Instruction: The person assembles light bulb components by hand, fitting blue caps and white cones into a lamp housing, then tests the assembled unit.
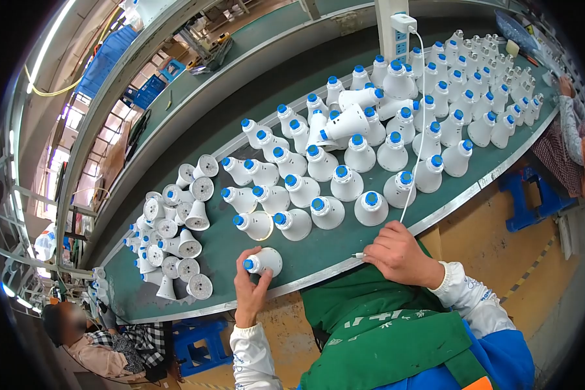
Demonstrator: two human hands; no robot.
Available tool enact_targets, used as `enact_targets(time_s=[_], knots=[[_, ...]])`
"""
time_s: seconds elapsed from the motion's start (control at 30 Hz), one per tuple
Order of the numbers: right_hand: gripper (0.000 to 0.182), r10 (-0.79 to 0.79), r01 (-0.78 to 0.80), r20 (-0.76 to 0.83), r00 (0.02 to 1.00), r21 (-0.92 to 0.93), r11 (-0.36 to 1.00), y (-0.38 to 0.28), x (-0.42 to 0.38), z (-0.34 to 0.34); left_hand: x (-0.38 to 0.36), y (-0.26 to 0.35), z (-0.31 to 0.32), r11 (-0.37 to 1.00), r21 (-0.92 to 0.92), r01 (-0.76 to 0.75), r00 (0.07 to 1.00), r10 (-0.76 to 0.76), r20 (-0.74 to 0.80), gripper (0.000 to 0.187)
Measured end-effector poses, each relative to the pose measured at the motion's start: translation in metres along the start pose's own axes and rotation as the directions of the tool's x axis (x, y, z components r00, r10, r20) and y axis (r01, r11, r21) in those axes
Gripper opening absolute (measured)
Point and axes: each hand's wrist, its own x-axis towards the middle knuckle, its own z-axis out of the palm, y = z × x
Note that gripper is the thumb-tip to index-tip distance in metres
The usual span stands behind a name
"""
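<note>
My left hand is closed around a white cone-shaped lamp body near the table's front edge. Its blue cap points left. My right hand pinches the end of a white cable, and a small plug pokes out to the left of the fingers. The cable runs up to a white adapter on a socket post. Just beyond my left hand stands a lamp body with a yellowish rim. Rows of similar blue-capped lamp bodies stand behind it.
A heap of lamp bodies lies at the left, several with open ends showing. More stand at the far right on the green table. Co-workers sit at both ends, one with a patterned sleeve. Blue stools stand below.
</note>
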Motion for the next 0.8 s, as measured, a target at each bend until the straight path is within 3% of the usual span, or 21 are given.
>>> enact_targets(time_s=[0.23,0.3,0.43,0.5,0.6,0.8], knots=[[0.014,-0.008,0.008,-0.017,1.000,-0.002,1.000,0.000,0.001,0.001,-0.001,-0.005,-0.001,0.998,0.018,-0.058,0.998,0.058,-0.007,0.053],[0.015,-0.001,0.001,0.001,1.000,0.012,1.000,-0.001,0.001,0.000,-0.001,-0.003,0.000,0.998,-0.065,0.019,0.999,-0.021,-0.036,0.054],[0.015,-0.028,0.028,-0.016,0.999,0.010,1.000,-0.002,0.005,0.002,-0.005,0.001,0.020,0.981,-0.190,0.022,0.987,-0.052,-0.152,0.057],[0.016,-0.038,0.038,-0.029,0.999,0.003,0.999,-0.006,0.011,0.004,-0.001,0.014,0.036,0.998,-0.034,-0.053,0.971,0.044,-0.236,0.056],[0.016,-0.039,0.041,-0.076,0.996,0.023,0.999,-0.012,0.019,0.009,0.006,0.041,0.068,0.984,0.057,-0.166,0.951,0.175,-0.256,0.052],[0.012,-0.016,0.017,-0.176,0.984,0.001,1.000,-0.017,0.023,0.007,0.015,0.058,0.103,0.953,0.097,-0.287,0.933,0.301,-0.197,0.054]])
